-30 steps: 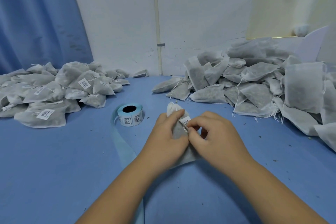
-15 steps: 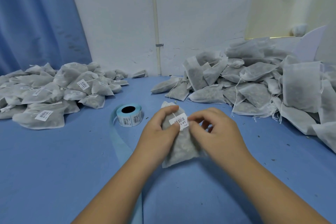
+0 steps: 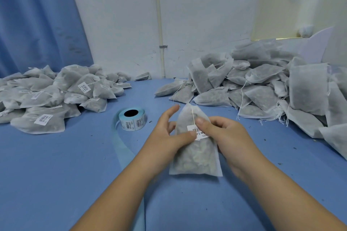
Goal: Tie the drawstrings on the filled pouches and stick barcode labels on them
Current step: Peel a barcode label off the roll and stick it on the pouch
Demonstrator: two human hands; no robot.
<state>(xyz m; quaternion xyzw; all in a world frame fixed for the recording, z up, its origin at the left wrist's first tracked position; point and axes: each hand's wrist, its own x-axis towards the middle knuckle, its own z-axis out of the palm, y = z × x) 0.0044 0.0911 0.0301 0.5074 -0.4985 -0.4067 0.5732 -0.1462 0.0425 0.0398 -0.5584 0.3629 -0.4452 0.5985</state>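
A filled grey-white pouch [image 3: 195,157] stands upright on the blue table [image 3: 56,165] in front of me, its drawstring running down its front. A white barcode label [image 3: 199,132] sits on its upper half. My left hand [image 3: 170,137] holds the pouch's left edge, thumb on the label, fingers spread. My right hand [image 3: 225,137] grips the right side, thumb pressing the label's top. A roll of barcode labels [image 3: 132,119] lies to the left of my hands, with its blue backing strip [image 3: 122,146] trailing toward me.
A heap of labelled pouches [image 3: 52,95] covers the left of the table. A larger heap of unlabelled pouches [image 3: 262,88] with loose strings fills the right side. A white wall with a pipe [image 3: 159,24] and a blue curtain [image 3: 37,20] stand behind.
The pouch has been turned upright and pulled nearer to me. The label, first pinched at my fingertips, now lies flat on the pouch under both thumbs.
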